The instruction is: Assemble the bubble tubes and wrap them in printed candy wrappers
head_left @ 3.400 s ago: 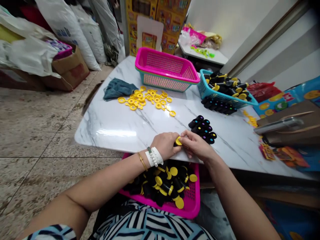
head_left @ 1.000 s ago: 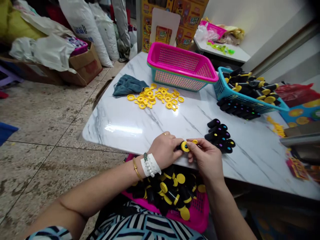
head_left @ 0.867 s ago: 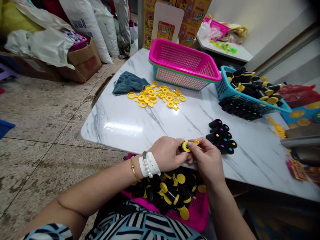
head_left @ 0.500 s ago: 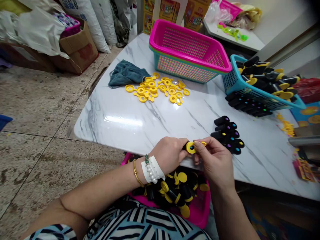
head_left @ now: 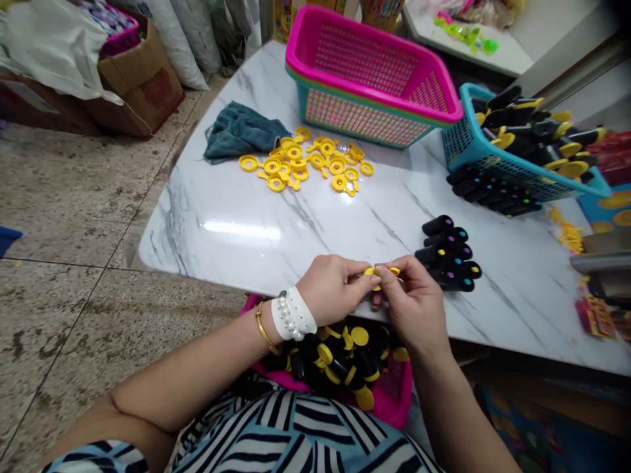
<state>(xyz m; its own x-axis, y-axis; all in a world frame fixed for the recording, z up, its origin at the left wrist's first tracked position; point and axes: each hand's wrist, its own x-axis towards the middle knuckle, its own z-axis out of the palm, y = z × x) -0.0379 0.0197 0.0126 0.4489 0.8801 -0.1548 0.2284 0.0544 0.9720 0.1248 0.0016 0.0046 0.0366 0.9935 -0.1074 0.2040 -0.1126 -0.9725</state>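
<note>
Over the table's front edge, my left hand [head_left: 331,289] and my right hand [head_left: 415,294] meet thumb to thumb. Between them is a yellow ring cap [head_left: 371,270] with a tab, mostly covered by the fingers. My left hand is closed around a black tube, which showed half a second ago and is now hidden behind the fingers. The right thumb and fingers pinch the cap. Below my hands, a pink basket [head_left: 401,394] holds many black tubes with yellow caps [head_left: 359,336]. Loose yellow ring caps [head_left: 296,157] lie in a pile further back.
Black tubes with coloured dots [head_left: 448,253] lie right of my hands on the marble-patterned table [head_left: 236,263]. A blue basket [head_left: 493,157] of capped tubes stands at the back right. Stacked pink and teal baskets [head_left: 374,98] and a dark teal cloth [head_left: 241,131] are at the back.
My left thumb has come over onto the yellow ring cap, and both thumbs now cover its face. The cap's open centre and the black tube have gone out of sight. The view has tilted slightly down.
</note>
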